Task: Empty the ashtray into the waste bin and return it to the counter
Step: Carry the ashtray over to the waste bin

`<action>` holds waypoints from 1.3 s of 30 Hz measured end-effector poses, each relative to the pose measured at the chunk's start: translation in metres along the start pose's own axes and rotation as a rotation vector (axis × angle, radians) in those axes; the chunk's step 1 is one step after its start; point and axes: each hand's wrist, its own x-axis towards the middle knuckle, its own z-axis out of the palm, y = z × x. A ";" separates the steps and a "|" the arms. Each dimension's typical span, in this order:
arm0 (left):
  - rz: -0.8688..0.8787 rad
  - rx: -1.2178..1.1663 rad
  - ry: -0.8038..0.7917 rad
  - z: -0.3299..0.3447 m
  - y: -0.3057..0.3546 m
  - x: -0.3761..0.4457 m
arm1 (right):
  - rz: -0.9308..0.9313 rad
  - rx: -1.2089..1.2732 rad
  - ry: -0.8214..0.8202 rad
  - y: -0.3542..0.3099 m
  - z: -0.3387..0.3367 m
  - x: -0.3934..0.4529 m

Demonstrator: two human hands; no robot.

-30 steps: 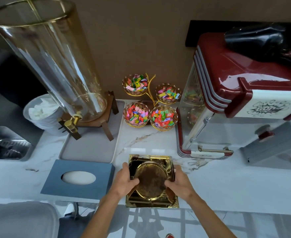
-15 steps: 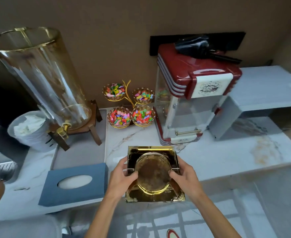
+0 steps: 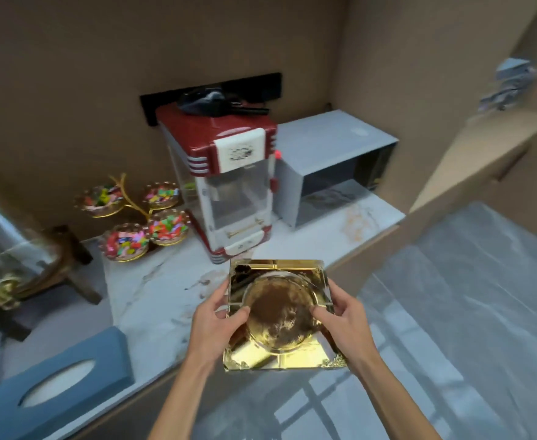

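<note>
Hands, left (image 3: 212, 322) and right (image 3: 343, 315), are gripping the ashtray (image 3: 280, 315) at opposite sides, keeping it level so ash is staying in.

both bare forearms reach forward, the left hand (image 3: 216, 322) and right hand (image 3: 343, 319) clasped on opposite sides of the square gold glass ashtray (image 3: 280, 315), thumbs over its rim.

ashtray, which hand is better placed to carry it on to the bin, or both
Both, probably. The left hand grips the ashtray on its left edge and the right hand on its right edge, thumbs inside the bowl. No bin is in view, so neither side is favoured.
</note>
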 end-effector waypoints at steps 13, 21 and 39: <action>0.126 0.054 -0.434 0.213 0.033 -0.134 | 0.027 0.043 0.501 0.035 -0.214 -0.176; 0.118 0.060 -0.730 0.368 0.007 -0.266 | 0.080 0.033 0.764 0.069 -0.351 -0.335; 0.046 0.218 -1.181 0.681 -0.019 -0.468 | 0.221 0.187 1.271 0.140 -0.599 -0.532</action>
